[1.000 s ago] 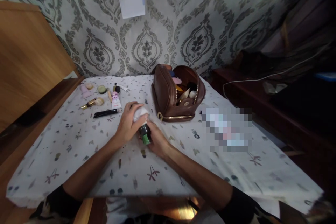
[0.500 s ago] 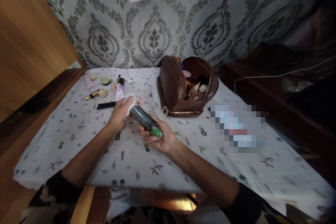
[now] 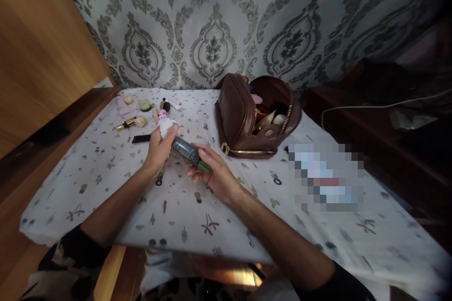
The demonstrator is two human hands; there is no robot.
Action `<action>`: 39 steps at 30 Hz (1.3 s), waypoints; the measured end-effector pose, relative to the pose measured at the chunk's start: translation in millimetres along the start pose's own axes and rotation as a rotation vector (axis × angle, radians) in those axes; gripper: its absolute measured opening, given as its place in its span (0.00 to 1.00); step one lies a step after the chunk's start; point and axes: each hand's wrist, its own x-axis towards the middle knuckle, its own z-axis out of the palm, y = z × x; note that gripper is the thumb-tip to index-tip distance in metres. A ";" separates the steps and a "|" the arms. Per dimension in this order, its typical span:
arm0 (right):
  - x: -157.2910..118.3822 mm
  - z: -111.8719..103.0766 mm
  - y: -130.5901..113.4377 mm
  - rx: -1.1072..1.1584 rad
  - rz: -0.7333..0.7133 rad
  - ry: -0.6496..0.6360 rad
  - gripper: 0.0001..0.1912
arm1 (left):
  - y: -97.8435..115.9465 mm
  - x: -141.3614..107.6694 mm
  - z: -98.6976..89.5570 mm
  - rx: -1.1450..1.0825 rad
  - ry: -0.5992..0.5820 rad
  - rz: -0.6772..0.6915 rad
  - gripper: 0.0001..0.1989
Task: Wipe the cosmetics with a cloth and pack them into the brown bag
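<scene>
A dark bottle [image 3: 186, 149] with a green end is held tilted over the table, between my two hands. My right hand [image 3: 219, 175] is closed around its green end, fingers beneath and thumb on top. My left hand [image 3: 158, 149] grips a white cloth [image 3: 167, 128], which is pressed on the bottle's other end and hides it. Just beyond the cloth lies a pink-and-white tube [image 3: 162, 115], partly covered. By my left wrist a flat black case [image 3: 141, 138] rests on the tablecloth.
An unzipped brown bag [image 3: 235, 113] with cosmetics inside stands behind the bottle. Small jars [image 3: 144, 104], a gold-capped bottle [image 3: 125, 124] and a pink tube [image 3: 122, 105] lie at the back left. A blurred-out item [image 3: 325, 176] is on the right. Patterned wallpaper [image 3: 213, 47] rises behind.
The bottle has turned a little in my hands and its label side looks different. My right hand has rolled over it, showing more of its back. The view has shifted slightly left.
</scene>
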 end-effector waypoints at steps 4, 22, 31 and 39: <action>-0.7 -1.3 5.0 -0.109 -0.082 0.054 0.21 | 5.0 -0.1 -2.8 0.188 -0.021 0.054 0.23; 4.7 -1.0 -1.1 0.020 0.102 0.184 0.16 | 6.1 -4.1 -4.2 0.554 -0.171 0.354 0.19; 2.8 -2.5 -7.6 0.044 0.052 -0.047 0.32 | -8.6 5.0 -3.2 0.107 -0.133 -0.209 0.24; 2.5 -9.6 -4.5 -0.365 -0.279 0.014 0.21 | 7.0 -6.3 11.2 -0.171 -0.318 -0.571 0.22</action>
